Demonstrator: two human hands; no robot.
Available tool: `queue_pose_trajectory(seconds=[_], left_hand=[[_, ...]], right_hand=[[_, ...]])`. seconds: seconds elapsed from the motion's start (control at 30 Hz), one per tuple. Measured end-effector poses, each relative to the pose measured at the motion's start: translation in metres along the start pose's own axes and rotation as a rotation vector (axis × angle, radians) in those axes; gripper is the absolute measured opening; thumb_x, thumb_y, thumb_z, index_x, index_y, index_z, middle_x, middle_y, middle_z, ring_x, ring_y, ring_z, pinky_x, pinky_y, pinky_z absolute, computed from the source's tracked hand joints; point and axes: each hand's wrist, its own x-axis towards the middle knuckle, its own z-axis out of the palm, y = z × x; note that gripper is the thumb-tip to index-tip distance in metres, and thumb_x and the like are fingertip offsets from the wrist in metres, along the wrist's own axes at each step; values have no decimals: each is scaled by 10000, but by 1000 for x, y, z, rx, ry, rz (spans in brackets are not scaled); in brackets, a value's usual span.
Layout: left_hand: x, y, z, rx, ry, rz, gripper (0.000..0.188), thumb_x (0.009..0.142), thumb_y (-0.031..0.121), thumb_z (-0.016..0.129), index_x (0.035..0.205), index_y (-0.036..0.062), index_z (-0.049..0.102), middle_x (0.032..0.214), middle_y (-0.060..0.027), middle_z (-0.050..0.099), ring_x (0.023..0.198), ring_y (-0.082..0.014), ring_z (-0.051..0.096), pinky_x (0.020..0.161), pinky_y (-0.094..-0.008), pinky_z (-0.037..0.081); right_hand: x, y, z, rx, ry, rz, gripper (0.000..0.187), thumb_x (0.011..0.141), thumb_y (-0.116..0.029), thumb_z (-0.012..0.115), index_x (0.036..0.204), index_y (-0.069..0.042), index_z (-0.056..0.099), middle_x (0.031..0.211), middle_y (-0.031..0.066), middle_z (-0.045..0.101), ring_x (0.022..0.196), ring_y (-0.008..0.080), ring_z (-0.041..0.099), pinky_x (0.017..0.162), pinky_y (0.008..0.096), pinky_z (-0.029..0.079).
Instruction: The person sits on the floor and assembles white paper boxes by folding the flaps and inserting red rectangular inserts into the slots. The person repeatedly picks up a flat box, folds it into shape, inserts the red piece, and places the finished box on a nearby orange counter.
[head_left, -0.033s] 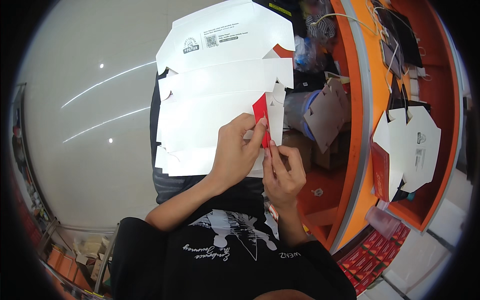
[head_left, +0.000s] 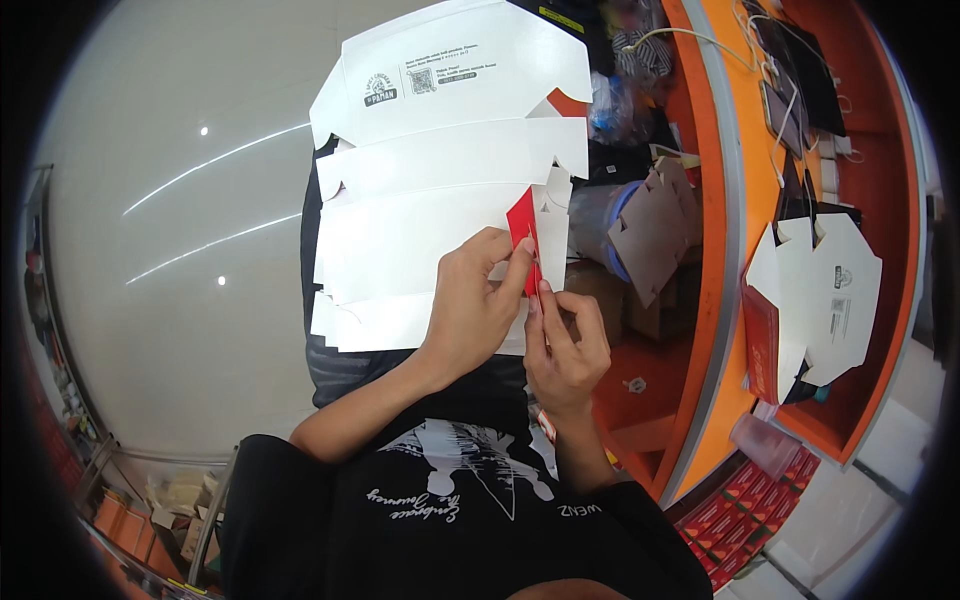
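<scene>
An unfolded white cardboard box (head_left: 400, 235) lies across my lap, its slotted flaps spread out and small dark print on its far panel. Along its right side, a narrow side flap (head_left: 521, 222) is folded inward, showing its red face. My left hand (head_left: 472, 295) rests on the box, with thumb and fingers closed on this red flap. Just below and to the right, my right hand (head_left: 568, 345) pinches the lower end of the same flap at the box's edge. The fingers hide part of the fold.
On the right stands an orange counter (head_left: 722, 330) holding another partly folded box (head_left: 835, 300), a phone (head_left: 783, 115) with cables and a clear plastic cup (head_left: 765, 445). Beside my lap, a flat cardboard piece (head_left: 655, 235) leans on a blue-rimmed container (head_left: 592, 225). Red cartons (head_left: 745, 515) are stacked lower right.
</scene>
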Motion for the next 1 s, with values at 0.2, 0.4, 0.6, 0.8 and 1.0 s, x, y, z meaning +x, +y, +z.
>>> queue_pose_trajectory(seconds=[0.2, 0.4, 0.6, 0.8, 1.0], left_hand=[[-8, 1, 3, -31, -37, -8, 213, 1025, 100, 623, 1042, -93, 712, 1083, -209, 656, 836, -255, 719, 589, -324, 612], [-14, -3, 3, -137, -88, -49, 228, 1029, 122, 627, 1116, -53, 745, 1220, -211, 606, 965, -254, 701, 634, -319, 634], [-20, 4, 4, 67, -186, 8, 352, 1034, 153, 634, 1318, -55, 647, 1297, -193, 544, 1059, -271, 673, 768, -330, 661], [-31, 14, 3, 204, -247, 82, 549, 1019, 159, 651, 1486, -72, 477, 1321, -201, 514, 1075, -294, 663, 786, -350, 637], [-34, -35, 21, 378, -368, 53, 498, 1000, 121, 658, 1438, -75, 524, 1287, -210, 553, 961, -308, 707, 744, -375, 627]], right_hand=[[-6, 1, 11, -36, 62, 74, 374, 885, 21, 735, 1255, 69, 704, 1061, 170, 657, 872, 284, 653, 695, 363, 546], [-1, 10, 23, 281, 59, 122, 557, 1143, -318, 307, 1487, 65, 521, 1243, 274, 625, 1094, 394, 668, 950, 457, 545], [-8, 4, 25, 439, -82, 485, 578, 1150, -352, 298, 1540, 43, 458, 1305, 202, 548, 1182, 323, 634, 900, 420, 567], [-1, 1, 24, 1199, 49, 922, 673, 1151, -465, 283, 1546, 60, 426, 1298, 149, 559, 1284, 248, 559, 934, 366, 538], [29, 79, 21, 1011, 63, 831, 434, 1125, -313, 486, 1320, 56, 605, 1174, 114, 687, 1076, 163, 639, 862, 282, 538]])
